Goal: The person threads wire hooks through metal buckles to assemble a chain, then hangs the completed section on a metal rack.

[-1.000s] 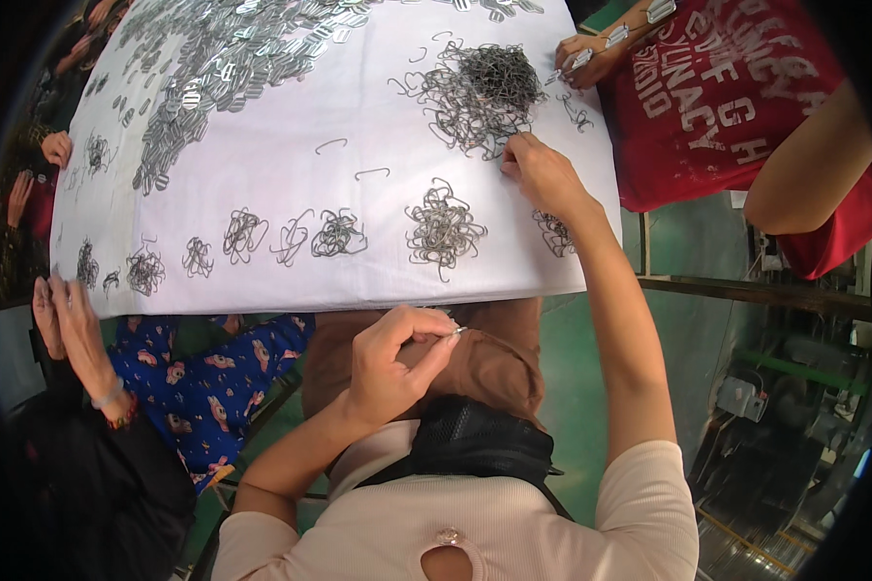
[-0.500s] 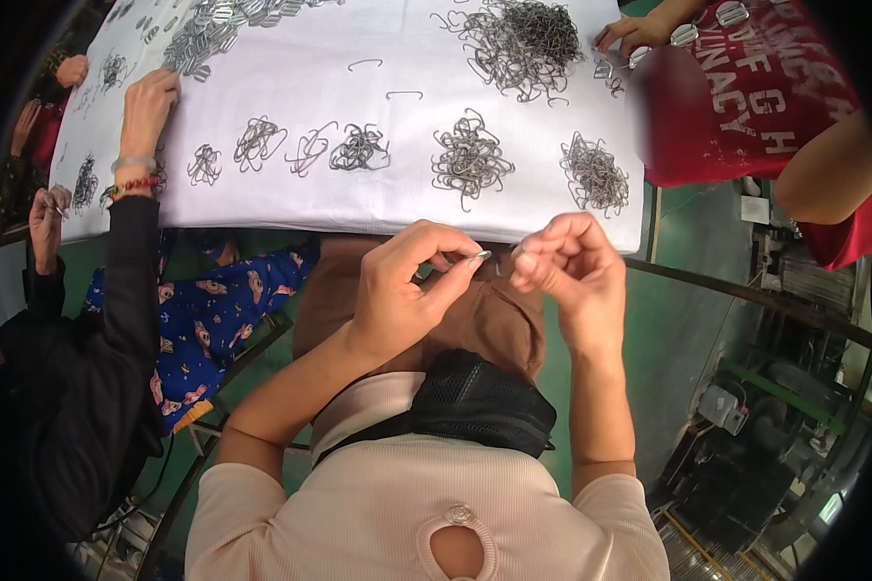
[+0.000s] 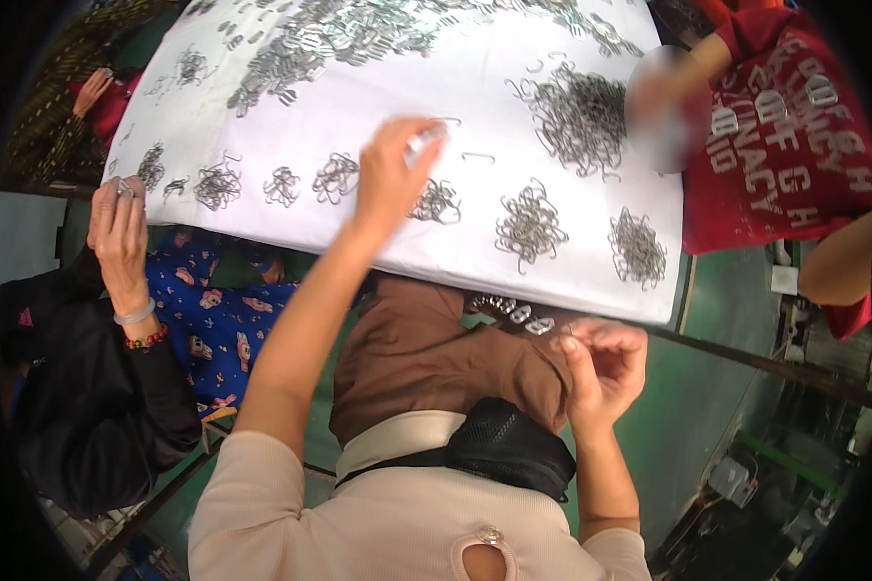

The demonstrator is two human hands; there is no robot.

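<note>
My left hand [image 3: 392, 174] reaches over the white-covered table, its fingers closed around a shiny metal piece [image 3: 426, 142] blurred by motion. A single bent wire hook [image 3: 478, 157] lies just right of those fingers, and a pile of wire hooks [image 3: 438, 201] is partly covered by the wrist. Below the table's front edge, my right hand [image 3: 606, 366] pinches thumb and fingers together on something too small to make out. Beside its fingertips, a row of oval metal buckles [image 3: 519, 314] shows above my brown-clad lap.
Several hook piles lie along the white cloth [image 3: 291, 228], with a larger heap [image 3: 581, 116] at the right. Flat metal buckles [image 3: 329, 48] spread across the back. A dark-sleeved co-worker's hand [image 3: 118, 223] is at the left corner; a red-shirted person [image 3: 785, 145] sits at the right.
My left hand has moved from beside the right hand, up and forward over the table. The right hand is lower in view. The row of buckles near my lap has come into sight.
</note>
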